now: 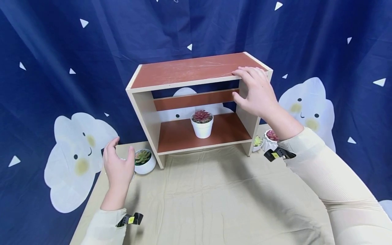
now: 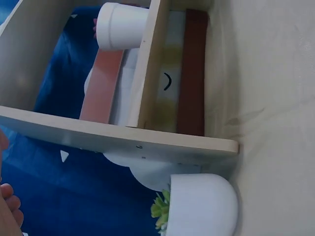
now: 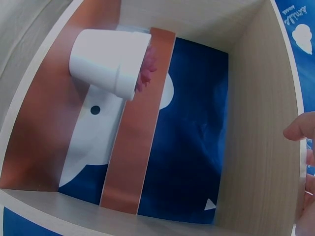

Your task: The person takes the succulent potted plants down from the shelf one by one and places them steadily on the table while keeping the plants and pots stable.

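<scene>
A small wooden shelf (image 1: 196, 73) with brown boards and pale edges stands on the cloth-covered table. On its lower board sits a white pot (image 1: 202, 129) with a dark red succulent. My right hand (image 1: 258, 93) is at the shelf's top right front corner, fingers loosely curved over the top board and thumb lower, apart from them. At the left, my left hand (image 1: 117, 168) is raised with fingers and thumb spread, holding nothing. Just right of it, a round white pot (image 1: 145, 166) with a green succulent stands beside the shelf's left side panel.
Right of the shelf are a ribbed white pot (image 1: 269, 144) with a red succulent and a small pot (image 1: 257, 144) with a yellow-green plant. A dark blue curtain (image 1: 196, 30) with clouds and white triangles hangs behind. Beige cloth (image 1: 208, 197) covers the table in front.
</scene>
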`<state>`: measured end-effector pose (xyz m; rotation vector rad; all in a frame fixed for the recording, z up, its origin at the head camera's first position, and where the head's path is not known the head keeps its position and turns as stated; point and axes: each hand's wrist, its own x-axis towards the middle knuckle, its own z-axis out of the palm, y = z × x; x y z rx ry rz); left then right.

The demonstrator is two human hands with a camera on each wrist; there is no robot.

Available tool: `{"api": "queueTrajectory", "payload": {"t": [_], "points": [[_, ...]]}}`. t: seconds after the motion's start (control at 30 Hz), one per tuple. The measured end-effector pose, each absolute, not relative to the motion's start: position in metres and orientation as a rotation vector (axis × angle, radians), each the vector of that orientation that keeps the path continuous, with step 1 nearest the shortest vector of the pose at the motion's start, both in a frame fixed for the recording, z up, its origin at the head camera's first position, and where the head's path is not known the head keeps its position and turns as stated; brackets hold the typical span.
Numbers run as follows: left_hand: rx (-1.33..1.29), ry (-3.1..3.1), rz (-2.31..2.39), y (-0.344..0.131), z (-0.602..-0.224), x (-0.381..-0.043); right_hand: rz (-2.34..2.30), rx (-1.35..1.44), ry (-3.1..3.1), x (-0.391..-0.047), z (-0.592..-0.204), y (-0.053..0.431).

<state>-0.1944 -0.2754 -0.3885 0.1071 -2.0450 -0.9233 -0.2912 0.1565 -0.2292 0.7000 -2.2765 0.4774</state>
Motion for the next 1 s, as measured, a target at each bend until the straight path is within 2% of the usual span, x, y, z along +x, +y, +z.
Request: {"api": "queueTrajectory", "payload": {"t": [1.0], "points": [[-0.132, -2.036, -0.799, -0.253, -0.335, -0.207, 0.483, 0.7, -2.271, -0.291, -0.229, 0.156]]}}
